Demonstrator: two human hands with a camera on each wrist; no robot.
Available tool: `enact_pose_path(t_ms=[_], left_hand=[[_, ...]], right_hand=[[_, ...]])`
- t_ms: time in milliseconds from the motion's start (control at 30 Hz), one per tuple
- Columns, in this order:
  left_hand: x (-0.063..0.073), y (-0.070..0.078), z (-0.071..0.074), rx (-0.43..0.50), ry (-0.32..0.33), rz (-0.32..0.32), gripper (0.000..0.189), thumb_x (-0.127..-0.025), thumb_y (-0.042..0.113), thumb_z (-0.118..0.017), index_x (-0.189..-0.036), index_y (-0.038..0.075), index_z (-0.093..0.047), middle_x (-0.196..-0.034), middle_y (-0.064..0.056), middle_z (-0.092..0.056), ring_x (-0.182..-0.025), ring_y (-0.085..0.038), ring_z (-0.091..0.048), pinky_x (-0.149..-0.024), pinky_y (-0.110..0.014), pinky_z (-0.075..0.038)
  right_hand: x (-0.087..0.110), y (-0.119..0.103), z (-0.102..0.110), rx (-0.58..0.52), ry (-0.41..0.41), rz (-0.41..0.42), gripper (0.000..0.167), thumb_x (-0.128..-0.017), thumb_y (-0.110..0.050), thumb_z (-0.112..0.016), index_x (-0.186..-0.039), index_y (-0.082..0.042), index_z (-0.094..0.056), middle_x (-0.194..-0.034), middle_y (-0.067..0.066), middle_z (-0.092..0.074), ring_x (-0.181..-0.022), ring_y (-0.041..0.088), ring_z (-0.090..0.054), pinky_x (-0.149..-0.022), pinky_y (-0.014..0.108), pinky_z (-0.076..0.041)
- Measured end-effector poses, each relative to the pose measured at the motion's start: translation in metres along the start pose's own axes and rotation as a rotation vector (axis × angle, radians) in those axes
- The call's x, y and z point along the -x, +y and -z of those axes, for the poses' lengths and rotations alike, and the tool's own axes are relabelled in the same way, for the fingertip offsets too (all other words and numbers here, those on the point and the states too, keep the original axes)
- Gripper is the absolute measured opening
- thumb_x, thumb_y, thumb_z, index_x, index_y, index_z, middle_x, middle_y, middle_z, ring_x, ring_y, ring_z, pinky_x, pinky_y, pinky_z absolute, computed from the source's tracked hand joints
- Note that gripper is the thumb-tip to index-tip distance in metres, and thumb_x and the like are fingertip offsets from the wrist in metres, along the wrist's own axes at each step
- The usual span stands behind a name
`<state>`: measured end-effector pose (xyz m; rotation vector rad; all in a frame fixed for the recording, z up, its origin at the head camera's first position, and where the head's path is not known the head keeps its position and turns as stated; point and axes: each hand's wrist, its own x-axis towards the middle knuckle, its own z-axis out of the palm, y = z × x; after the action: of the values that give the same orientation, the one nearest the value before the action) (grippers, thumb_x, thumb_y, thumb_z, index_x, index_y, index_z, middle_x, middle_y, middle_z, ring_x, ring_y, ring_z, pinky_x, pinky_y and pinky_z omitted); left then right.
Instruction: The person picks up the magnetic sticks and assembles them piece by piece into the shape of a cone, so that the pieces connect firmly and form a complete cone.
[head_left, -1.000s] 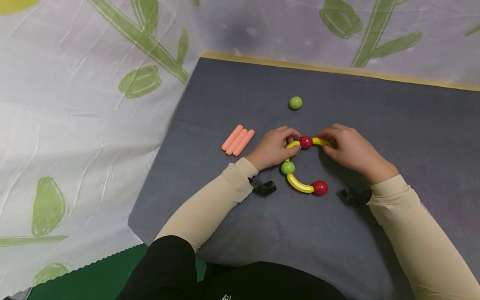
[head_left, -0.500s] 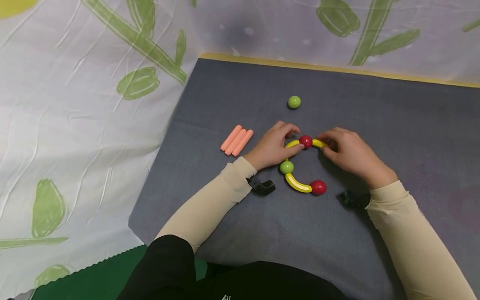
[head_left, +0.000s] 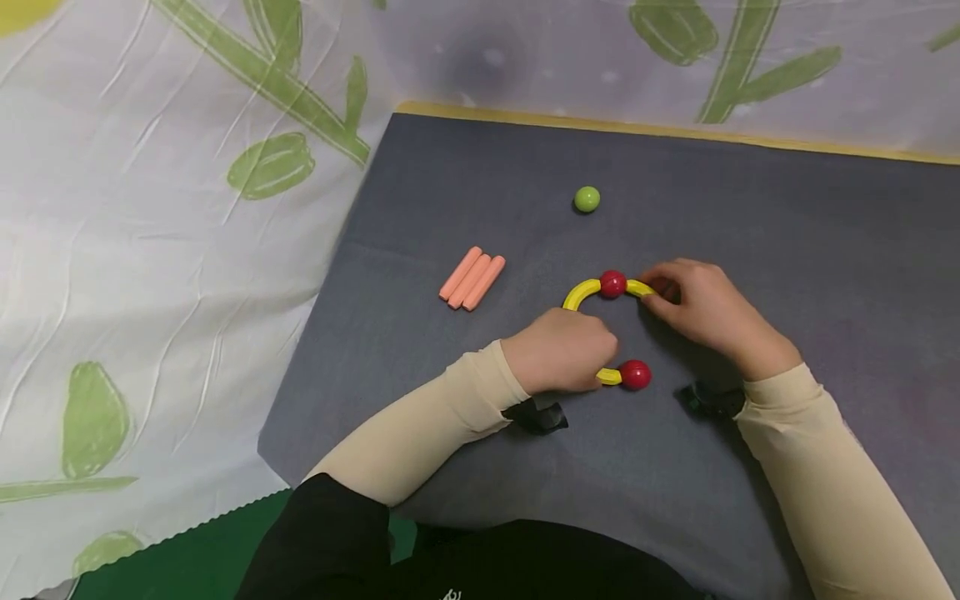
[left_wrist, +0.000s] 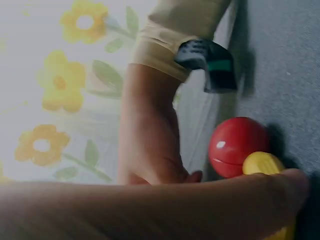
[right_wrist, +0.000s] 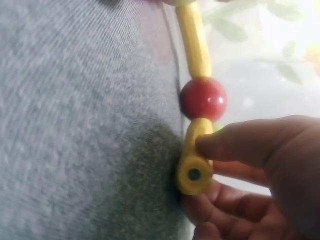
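Note:
A chain of curved yellow magnetic rods and balls lies on the dark grey table [head_left: 750, 217]. My right hand [head_left: 697, 304] pinches the rod [right_wrist: 188, 161] at its upper right, whose free end shows a dark dot. That rod joins the upper red ball [head_left: 612, 284], and another yellow rod [head_left: 581, 293] curves away left. Lower down, my left hand [head_left: 564, 348] covers the chain's left side and grips the lower yellow rod [left_wrist: 262, 163], beside the lower red ball [left_wrist: 239, 146]. In the head view the chain's green ball is hidden beneath the left hand.
Three pink rods [head_left: 472, 278] lie side by side left of the chain. Farther back sits a loose green ball [head_left: 587, 199]. Patterned cloth walls [head_left: 172, 250] stand along the table's left and back edges. Black wrist cameras [head_left: 537, 417] hang under both forearms.
My left hand has let go of the upper left rod and moved down toward me onto the lower rod. The right hand keeps its pinch in nearly the same place.

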<state>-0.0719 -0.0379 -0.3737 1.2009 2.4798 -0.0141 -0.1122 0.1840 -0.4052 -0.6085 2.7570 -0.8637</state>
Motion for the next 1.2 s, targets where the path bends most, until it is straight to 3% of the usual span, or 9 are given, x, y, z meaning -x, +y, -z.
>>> enact_pose_path(t_ms=[167,300,567,867,1100,1200], left_hand=[[-0.002,0.001,-0.003,-0.033,0.062,-0.008,0.017,-0.097,0.03,-0.069,-0.084,0.019,-0.072,-0.076,0.004,-0.059,-0.068,-0.013,-0.055,-0.062,-0.03,-0.051],[-0.006,0.002,-0.005,-0.053,0.091,-0.013,0.02,-0.098,0.035,-0.072,-0.087,0.019,-0.075,-0.078,0.005,-0.062,-0.07,-0.013,-0.058,-0.063,-0.03,-0.053],[-0.009,0.003,-0.009,-0.087,0.171,-0.002,0.03,-0.098,0.041,-0.072,-0.076,0.021,-0.066,-0.072,0.006,-0.051,-0.066,-0.011,-0.052,-0.058,-0.027,-0.045],[-0.012,0.004,-0.014,-0.109,0.221,-0.04,0.031,-0.099,0.045,-0.071,-0.078,0.022,-0.069,-0.074,0.007,-0.061,-0.07,-0.011,-0.06,-0.063,-0.029,-0.052],[-0.011,-0.006,-0.008,-0.035,0.231,-0.051,0.028,-0.1,0.046,-0.07,-0.087,0.021,-0.073,-0.078,0.006,-0.061,-0.071,-0.01,-0.057,-0.063,-0.028,-0.05],[-0.003,-0.023,0.004,0.04,0.264,0.013,0.026,-0.102,0.044,-0.068,-0.097,0.02,-0.075,-0.083,0.005,-0.062,-0.071,-0.01,-0.056,-0.062,-0.028,-0.048]], right_hand=[[0.007,-0.004,0.001,-0.017,-0.025,-0.039,0.026,-0.096,-0.011,-0.073,-0.118,0.003,-0.072,-0.101,0.018,-0.072,-0.089,0.029,-0.067,-0.08,0.048,-0.053],[0.012,-0.006,-0.002,-0.031,-0.04,-0.056,0.026,-0.096,-0.013,-0.074,-0.117,0.002,-0.072,-0.096,0.015,-0.071,-0.081,0.026,-0.065,-0.072,0.042,-0.052],[0.018,-0.008,-0.004,-0.045,-0.048,-0.071,0.028,-0.098,-0.017,-0.074,-0.118,0.002,-0.07,-0.088,0.011,-0.073,-0.066,0.018,-0.06,-0.059,0.033,-0.048],[0.018,-0.011,-0.004,-0.045,-0.046,-0.097,0.03,-0.1,-0.022,-0.072,-0.119,0.001,-0.069,-0.077,0.007,-0.07,-0.06,0.017,-0.056,-0.054,0.031,-0.044],[0.019,-0.009,-0.005,-0.033,-0.049,-0.103,0.031,-0.101,-0.022,-0.071,-0.121,0.002,-0.068,-0.076,0.006,-0.067,-0.058,0.017,-0.055,-0.053,0.032,-0.043],[0.018,-0.01,-0.005,-0.042,-0.062,-0.109,0.033,-0.101,-0.024,-0.07,-0.122,0.002,-0.067,-0.077,0.007,-0.068,-0.059,0.017,-0.055,-0.054,0.032,-0.043]])
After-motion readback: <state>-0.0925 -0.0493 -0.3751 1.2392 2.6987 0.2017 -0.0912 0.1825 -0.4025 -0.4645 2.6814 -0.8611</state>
